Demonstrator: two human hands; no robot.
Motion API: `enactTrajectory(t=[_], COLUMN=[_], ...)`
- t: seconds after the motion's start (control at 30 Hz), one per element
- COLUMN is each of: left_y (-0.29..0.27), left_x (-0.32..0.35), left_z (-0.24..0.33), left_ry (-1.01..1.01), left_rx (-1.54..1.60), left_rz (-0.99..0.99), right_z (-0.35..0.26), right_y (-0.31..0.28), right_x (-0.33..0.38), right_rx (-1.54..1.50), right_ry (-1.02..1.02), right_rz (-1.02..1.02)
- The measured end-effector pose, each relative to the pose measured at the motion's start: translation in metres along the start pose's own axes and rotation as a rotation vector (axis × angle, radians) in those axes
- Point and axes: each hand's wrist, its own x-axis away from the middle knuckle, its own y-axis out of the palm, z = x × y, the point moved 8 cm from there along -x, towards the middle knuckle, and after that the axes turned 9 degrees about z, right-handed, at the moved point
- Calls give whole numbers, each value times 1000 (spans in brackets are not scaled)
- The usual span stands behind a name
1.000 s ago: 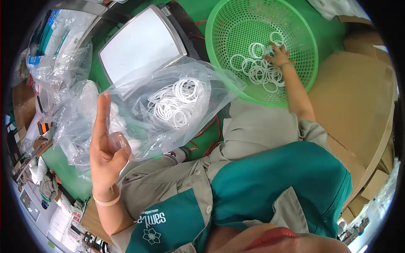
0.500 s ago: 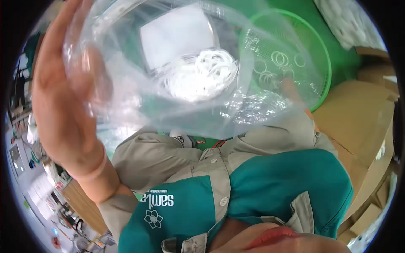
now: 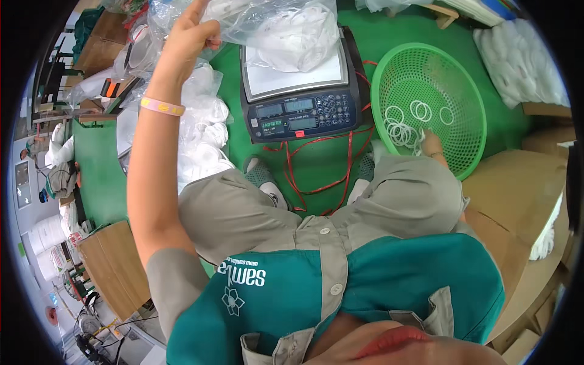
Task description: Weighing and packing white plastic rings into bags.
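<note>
- The left hand (image 3: pixel 193 33) is raised, its fingers pinched on the edge of a clear plastic bag (image 3: pixel 286 27) of white rings.
- The bag hangs over the platform of a grey weighing scale (image 3: pixel 298 91) on the green floor (image 3: pixel 316 164); whether it touches the platform I cannot tell.
- The right hand (image 3: pixel 431 145) reaches into a green mesh basket (image 3: pixel 426 79); its fingers close on a cluster of white rings (image 3: pixel 401 131).
- More filled bags (image 3: pixel 204 131) lie left of the scale.

Bag over the scale
Left hand (image 3: pixel 190 35) holds a clear plastic bag (image 3: pixel 286 27) above the weighing scale (image 3: pixel 298 91); right hand (image 3: pixel 431 145) touches white rings (image 3: pixel 401 131) in the green basket (image 3: pixel 426 73).
</note>
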Motion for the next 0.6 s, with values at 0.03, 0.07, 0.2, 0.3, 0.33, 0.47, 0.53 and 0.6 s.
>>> enactTrajectory(t=[0.03, 0.07, 0.2, 0.3, 0.33, 0.47, 0.53, 0.6], left_y=[0, -5, -10, -17, -17, -13, -17, -16], left_x=[-1, -4, -6, 1, 1, 0, 0, -3], left_z=[-4, -1, 9, 9, 8, -8, 4, 8], left_ry=[-8, 11, 8, -41, -26, -219, -24, -52], left_rx=[24, 72, 146, 91, 79, 125, 62, 37], left_rz=[21, 41, 46, 84, 85, 86, 138, 120], right_z=[2, 4, 5, -2, 4, 21, 19, 23], right_y=[-8, -14, -31, -32, -29, -23, -25, -23], right_x=[1, -2, -10, -14, -19, -17, -16, -16], right_rx=[-35, -41, -45, -52, -43, -28, -50, -39], right_ry=[26, 2, 39, 24, 14, 10, 1, 34], right_rz=[24, 61, 49, 106, 84, 53, 73, 46])
